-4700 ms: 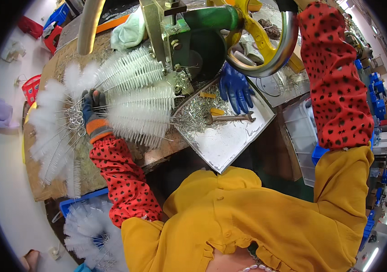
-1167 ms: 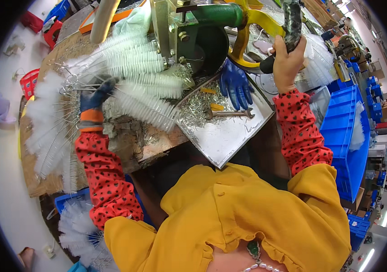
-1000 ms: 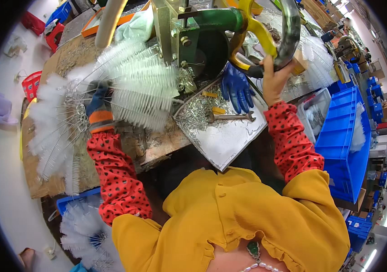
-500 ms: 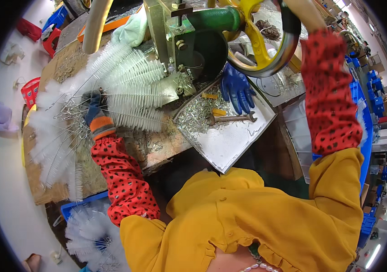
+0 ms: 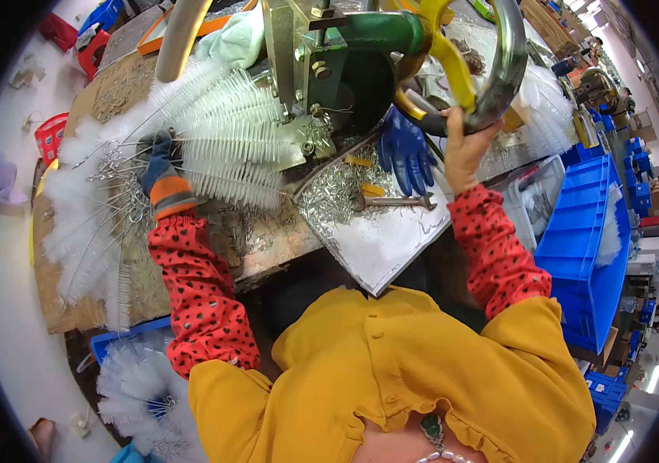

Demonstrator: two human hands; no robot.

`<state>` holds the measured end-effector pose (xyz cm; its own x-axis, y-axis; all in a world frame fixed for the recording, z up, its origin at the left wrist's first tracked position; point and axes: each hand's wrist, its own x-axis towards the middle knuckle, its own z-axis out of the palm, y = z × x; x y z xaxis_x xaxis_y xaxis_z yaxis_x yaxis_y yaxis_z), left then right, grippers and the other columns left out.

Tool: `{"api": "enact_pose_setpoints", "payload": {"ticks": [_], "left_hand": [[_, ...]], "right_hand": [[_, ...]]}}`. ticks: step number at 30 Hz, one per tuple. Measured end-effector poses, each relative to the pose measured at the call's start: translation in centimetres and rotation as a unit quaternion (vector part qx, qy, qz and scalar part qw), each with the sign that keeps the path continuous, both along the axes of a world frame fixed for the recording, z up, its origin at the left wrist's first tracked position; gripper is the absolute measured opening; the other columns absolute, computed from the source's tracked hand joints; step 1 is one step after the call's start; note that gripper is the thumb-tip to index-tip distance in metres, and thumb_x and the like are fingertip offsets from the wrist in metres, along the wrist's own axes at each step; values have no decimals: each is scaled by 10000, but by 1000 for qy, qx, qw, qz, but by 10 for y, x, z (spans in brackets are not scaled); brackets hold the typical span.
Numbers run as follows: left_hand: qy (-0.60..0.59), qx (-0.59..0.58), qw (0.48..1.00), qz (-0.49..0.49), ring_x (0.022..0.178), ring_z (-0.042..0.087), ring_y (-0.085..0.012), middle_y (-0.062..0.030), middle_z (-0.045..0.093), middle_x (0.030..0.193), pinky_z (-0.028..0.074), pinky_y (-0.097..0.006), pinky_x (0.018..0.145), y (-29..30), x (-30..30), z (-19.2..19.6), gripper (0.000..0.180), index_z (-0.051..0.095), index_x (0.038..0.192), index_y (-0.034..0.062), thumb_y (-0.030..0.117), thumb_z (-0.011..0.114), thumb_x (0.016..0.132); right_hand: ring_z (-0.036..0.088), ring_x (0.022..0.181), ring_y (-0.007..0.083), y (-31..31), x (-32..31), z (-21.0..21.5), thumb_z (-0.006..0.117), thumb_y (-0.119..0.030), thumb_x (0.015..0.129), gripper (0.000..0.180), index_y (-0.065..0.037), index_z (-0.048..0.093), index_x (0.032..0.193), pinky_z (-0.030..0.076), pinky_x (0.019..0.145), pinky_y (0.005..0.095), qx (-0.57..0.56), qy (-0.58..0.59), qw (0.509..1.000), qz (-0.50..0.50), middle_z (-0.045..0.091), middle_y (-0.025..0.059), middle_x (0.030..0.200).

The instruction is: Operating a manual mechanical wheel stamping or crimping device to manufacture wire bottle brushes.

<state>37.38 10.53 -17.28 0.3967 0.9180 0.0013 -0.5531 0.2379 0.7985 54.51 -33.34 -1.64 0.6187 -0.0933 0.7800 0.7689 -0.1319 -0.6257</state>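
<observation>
My left hand (image 5: 158, 166), in a blue and orange glove, grips the wire stems of several white bottle brushes (image 5: 229, 147) whose bristle ends point toward the green press machine (image 5: 353, 62). My bare right hand (image 5: 464, 147) is closed on the rim of the machine's metal handwheel (image 5: 508, 69), which has yellow spokes. A metal tray (image 5: 387, 247) below the machine holds wire scraps, white fluff, a wrench (image 5: 391, 202) and a loose blue glove (image 5: 405, 150).
More white brushes (image 5: 82, 231) fan out on the worn wooden bench (image 5: 75, 309) at left. Another bundle of brushes (image 5: 140, 390) lies in a blue crate below. Blue bins (image 5: 588, 239) stand at right, a red basket (image 5: 50, 135) at far left.
My right hand has swung the handwheel rim around, rising high and coming back down to its lower right side. My left hand has kept the brushes at the machine, shifting slightly.
</observation>
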Motion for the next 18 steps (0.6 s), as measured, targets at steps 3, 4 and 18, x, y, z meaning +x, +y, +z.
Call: {"api": "enact_pose_setpoints", "payload": {"ticks": [3, 4, 18], "left_hand": [[-11, -18, 1000, 18, 734, 639, -182, -83, 671, 858, 557, -344, 682, -2, 9, 7, 240, 640, 924, 59, -9, 754, 724], [-17, -28, 999, 26, 733, 639, -183, -84, 671, 857, 558, -345, 682, -3, 14, 11, 242, 639, 925, 57, -16, 752, 724], [26, -11, 991, 128, 711, 645, -181, -101, 671, 866, 572, -317, 686, -27, 42, 42, 261, 652, 939, 8, -46, 757, 707]], "right_hand": [[642, 688, 196, -21, 22, 4, 667, -157, 833, 412, 24, 448, 1132, 497, 623, 314, -94, 37, 995, -14, 625, 115, 766], [639, 663, 194, -29, 29, 21, 662, -158, 835, 399, 21, 450, 1122, 496, 609, 310, -143, 12, 990, -8, 626, 109, 763], [519, 466, 132, 46, 96, 203, 608, -189, 756, 218, 10, 634, 671, 406, 438, 276, -484, 93, 867, 75, 532, 55, 535]]}}
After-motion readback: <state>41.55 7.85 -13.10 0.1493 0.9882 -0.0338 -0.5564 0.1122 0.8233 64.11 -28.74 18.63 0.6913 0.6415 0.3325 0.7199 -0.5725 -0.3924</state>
